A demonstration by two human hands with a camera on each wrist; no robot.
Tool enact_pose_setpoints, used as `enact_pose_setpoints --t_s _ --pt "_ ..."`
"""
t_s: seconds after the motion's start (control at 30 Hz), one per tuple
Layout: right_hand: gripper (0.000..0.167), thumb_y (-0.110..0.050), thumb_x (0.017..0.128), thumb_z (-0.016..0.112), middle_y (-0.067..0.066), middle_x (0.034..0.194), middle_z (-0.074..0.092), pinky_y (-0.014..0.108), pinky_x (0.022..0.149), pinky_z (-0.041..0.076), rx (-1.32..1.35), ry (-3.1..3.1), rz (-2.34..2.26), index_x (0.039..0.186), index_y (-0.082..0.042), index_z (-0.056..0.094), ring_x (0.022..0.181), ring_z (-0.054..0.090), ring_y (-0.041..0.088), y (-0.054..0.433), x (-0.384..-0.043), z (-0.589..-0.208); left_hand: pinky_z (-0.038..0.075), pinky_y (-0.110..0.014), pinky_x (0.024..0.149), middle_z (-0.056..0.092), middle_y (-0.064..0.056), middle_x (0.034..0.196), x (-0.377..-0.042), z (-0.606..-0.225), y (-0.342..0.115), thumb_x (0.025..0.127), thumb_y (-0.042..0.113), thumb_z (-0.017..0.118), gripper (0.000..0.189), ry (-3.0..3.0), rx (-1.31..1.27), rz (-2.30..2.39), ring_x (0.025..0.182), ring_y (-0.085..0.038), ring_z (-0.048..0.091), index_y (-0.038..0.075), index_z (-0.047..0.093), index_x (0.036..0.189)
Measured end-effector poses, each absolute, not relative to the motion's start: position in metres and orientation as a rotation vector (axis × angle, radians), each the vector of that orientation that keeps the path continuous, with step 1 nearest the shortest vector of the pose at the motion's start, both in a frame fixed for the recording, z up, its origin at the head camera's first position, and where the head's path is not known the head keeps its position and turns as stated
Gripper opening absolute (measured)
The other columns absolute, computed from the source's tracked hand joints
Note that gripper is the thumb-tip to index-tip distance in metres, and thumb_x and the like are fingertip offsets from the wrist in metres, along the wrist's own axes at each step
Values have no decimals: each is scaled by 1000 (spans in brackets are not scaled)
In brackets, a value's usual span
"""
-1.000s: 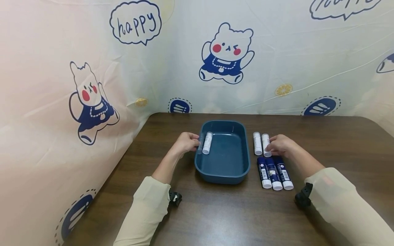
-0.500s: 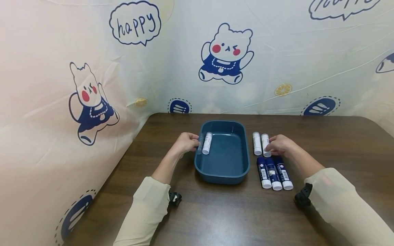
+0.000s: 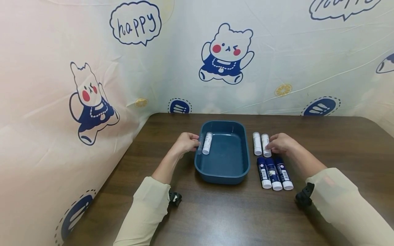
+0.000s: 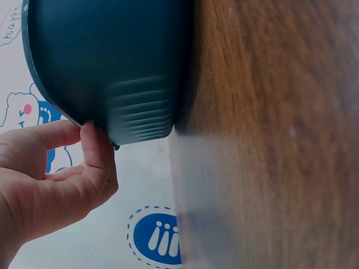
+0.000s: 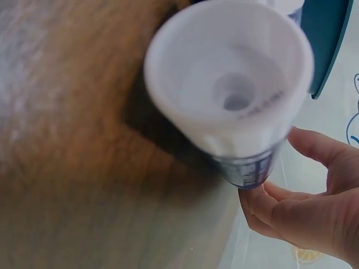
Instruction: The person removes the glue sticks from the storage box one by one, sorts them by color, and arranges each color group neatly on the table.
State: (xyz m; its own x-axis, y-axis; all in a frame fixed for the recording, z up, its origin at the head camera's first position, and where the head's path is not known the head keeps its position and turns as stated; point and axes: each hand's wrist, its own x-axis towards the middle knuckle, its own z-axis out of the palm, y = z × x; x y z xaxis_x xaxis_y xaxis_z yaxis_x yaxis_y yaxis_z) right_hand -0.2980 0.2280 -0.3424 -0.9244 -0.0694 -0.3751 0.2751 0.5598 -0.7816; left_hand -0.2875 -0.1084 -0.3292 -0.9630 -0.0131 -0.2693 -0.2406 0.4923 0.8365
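In the head view a dark teal plastic bin [image 3: 222, 179] stands on the table with one white glue stick [image 3: 207, 143] lying inside along its left wall. My left hand [image 3: 186, 142] pinches the bin's left rim between thumb and fingers, seen closely in the left wrist view as a hand [image 4: 67, 174] at the rim. Right of the bin lie two white glue sticks side by side. My right hand [image 3: 281, 144] holds the right-hand white glue stick [image 3: 265, 140] between thumb and fingertips; the left-hand white glue stick [image 3: 257, 143] is untouched. In the right wrist view a nearer glue stick hides this grip.
Three blue glue sticks [image 3: 271, 173] with white ends lie in a row just in front of the white pair. The brown wooden table [image 3: 234, 215] meets a printed cloth backdrop [image 3: 178, 61] behind. One white end [image 5: 230, 78] fills the right wrist view.
Very little differs. Both hands stay where they were; the right hand and forearm shift only slightly, and the bin and glue sticks keep their places.
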Motion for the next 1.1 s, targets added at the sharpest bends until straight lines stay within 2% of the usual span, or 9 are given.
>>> enact_pose_setpoints --t_s 0.1,0.17,0.3,0.4,0.5,0.7,1.1 --pt "65 -3 84 61 27 114 44 16 55 46 143 2460 -1306 134 17 25 56 50 3 229 -298 -341 48 -39 88 58 -16 110 -287 -329 -108 90 7 57 29 2509 -223 1463 92 -29 59 0 56 119" --pt "65 -5 84 60 29 118 42 18 59 46 128 2488 -1285 134 17 25 61 52 6 229 -299 -340 48 -38 88 58 -16 109 -288 -329 -108 90 7 57 29 2507 -226 1465 92 -29 59 1 56 118" --pt "65 -8 85 59 33 127 38 27 74 48 110 2530 -1243 136 15 25 88 56 22 228 -300 -335 48 -38 88 58 -16 108 -288 -329 -107 90 7 57 30 2506 -225 1466 92 -29 59 0 56 119" --pt "68 -8 86 58 35 133 32 37 88 45 93 2519 -1271 138 14 21 107 50 34 226 -300 -330 48 -37 88 59 -15 109 -289 -330 -107 90 8 57 31 2508 -229 1462 92 -28 59 1 55 120" --pt "68 -9 87 57 35 136 29 43 97 39 56 2494 -1319 140 12 18 118 43 40 221 -298 -323 47 -37 88 58 -15 110 -289 -330 -107 90 8 57 31 2507 -232 1462 93 -28 59 1 55 121" --pt "66 -9 89 53 33 137 30 46 100 34 -51 2469 -1399 142 8 18 122 39 42 207 -297 -312 47 -38 89 57 -15 111 -288 -331 -108 90 9 57 32 2502 -226 1467 93 -29 59 1 55 121" --pt "64 -4 88 56 29 135 35 43 100 36 -122 2384 -1564 142 6 22 122 40 38 169 -300 -304 48 -37 88 57 -15 111 -287 -331 -109 90 8 57 30 2508 -220 1477 92 -29 60 1 56 119"
